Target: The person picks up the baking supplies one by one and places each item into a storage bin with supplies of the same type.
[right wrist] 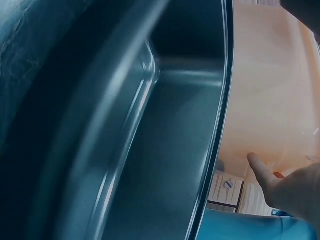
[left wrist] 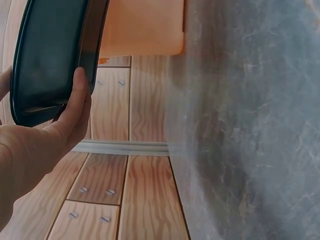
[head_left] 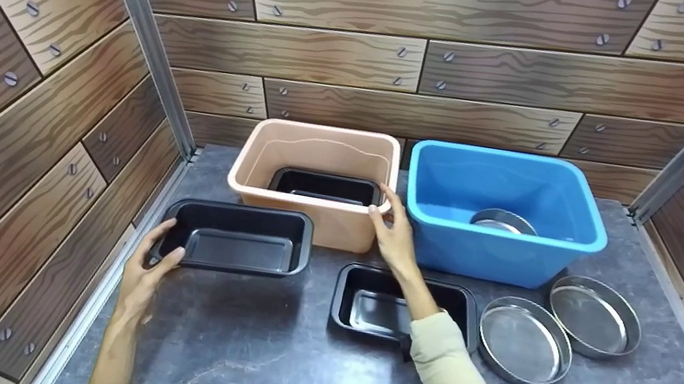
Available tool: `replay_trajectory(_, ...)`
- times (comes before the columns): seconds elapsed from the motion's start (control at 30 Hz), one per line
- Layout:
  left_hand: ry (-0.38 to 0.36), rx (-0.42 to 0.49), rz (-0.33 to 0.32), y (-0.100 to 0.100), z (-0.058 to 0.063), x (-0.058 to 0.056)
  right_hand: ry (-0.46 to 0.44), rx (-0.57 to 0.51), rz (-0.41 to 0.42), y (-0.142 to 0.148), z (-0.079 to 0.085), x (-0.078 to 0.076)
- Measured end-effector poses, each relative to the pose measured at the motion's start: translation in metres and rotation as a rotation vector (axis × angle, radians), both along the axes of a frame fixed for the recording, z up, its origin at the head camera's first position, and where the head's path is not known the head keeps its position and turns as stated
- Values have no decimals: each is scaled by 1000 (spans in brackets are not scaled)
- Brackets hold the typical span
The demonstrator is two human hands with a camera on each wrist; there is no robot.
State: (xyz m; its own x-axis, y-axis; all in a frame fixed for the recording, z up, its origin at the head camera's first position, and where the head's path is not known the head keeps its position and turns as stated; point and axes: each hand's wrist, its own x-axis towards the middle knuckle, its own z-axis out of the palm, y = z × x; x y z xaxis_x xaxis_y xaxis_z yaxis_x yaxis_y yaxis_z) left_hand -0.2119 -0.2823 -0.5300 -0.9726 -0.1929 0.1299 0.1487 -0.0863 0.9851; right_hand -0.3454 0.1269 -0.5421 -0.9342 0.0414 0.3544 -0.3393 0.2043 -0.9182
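Note:
My left hand [head_left: 142,267] grips the left end of a black loaf pan [head_left: 238,250], thumb at the near side and fingers over the end. In the left wrist view this pan [left wrist: 47,60] is raised above the table. My right hand [head_left: 396,237] holds the front right corner of a peach plastic bin [head_left: 310,221], its thumb at the front wall and fingers at the right rim. Inside that bin lies another black loaf pan [head_left: 326,184]. Under my right forearm, a third loaf pan [head_left: 375,312] rests on the table, partly hidden; it fills much of the right wrist view.
A blue bin [head_left: 475,252] stands right of the peach one, with a round metal pan [head_left: 504,220] inside. Two more round pans, one nearer [head_left: 524,345] and one farther [head_left: 594,318], lie in front of it. Wood-patterned walls [head_left: 348,57] enclose the grey table [head_left: 248,368].

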Motion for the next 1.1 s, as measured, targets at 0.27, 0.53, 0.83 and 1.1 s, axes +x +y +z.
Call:
replay_trajectory(0.27, 93, 184, -11, 7, 18, -7, 28, -12, 6, 0, 1, 0)
replay_trajectory(0.53, 138, 213, 15, 14, 30, -17, 55, -52, 0, -3, -2, 0)
replay_trajectory(0.83, 177, 253, 42, 21, 41, -31, 35, -46, 6, -9, 33, 27)
replay_trajectory(1.1, 217, 255, 64, 30, 51, -45, 28, -30, -14, -6, 12, 12)
